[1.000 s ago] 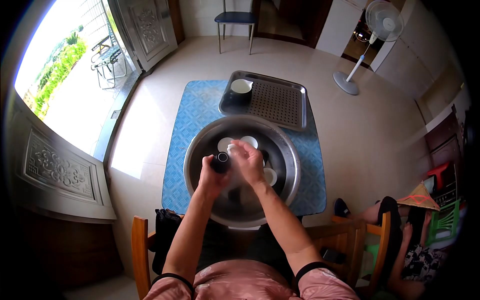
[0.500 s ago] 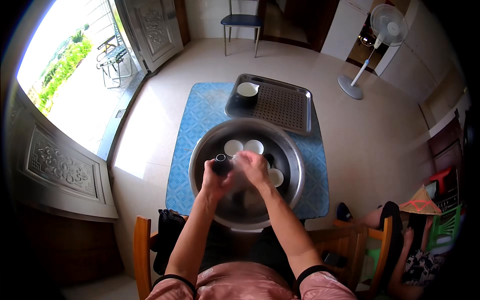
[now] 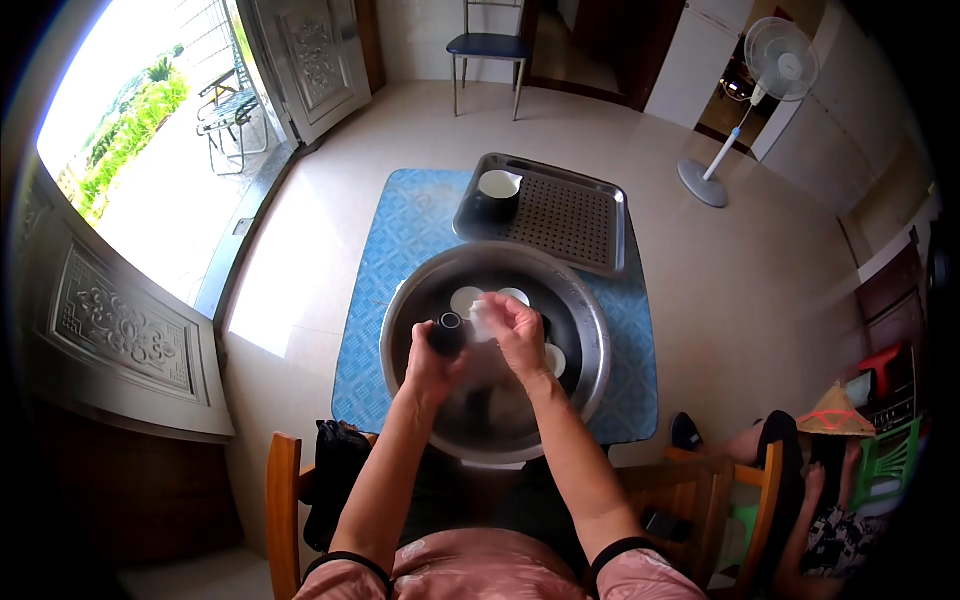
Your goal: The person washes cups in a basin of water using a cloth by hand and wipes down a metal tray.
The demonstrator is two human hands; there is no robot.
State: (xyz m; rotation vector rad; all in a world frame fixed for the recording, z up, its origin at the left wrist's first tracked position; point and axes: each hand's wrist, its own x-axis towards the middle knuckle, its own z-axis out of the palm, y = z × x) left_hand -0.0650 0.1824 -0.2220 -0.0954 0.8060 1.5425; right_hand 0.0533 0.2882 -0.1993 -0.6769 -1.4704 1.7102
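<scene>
Left fingers (image 3: 421, 335): curled closed around a dark vessel (image 3: 443, 341), which you hold over the basin.
Right fingers (image 3: 503, 312): pinched together on a white scrap (image 3: 477, 315), just right of the vessel; its material is too blurred to tell.
Since half a second ago: your right fingers have drawn away from the vessel and now cover part of a white cup (image 3: 517, 296) that showed whole then; the vessel has shifted slightly right.
Vessel's direction: its pale-ringed round end faces up; the long axis, foreshortened, runs from there down toward your left palm. Whether that end is mouth or base, you cannot tell.
Under both fingers: the metal basin (image 3: 495, 252), with another white cup (image 3: 464, 300) just beyond your left fingers.
Farther out: the blue desk (image 3: 400, 225) beneath; beyond your right fingers, a perforated tray (image 3: 575, 225) carrying a spouted jug (image 3: 496, 207).
</scene>
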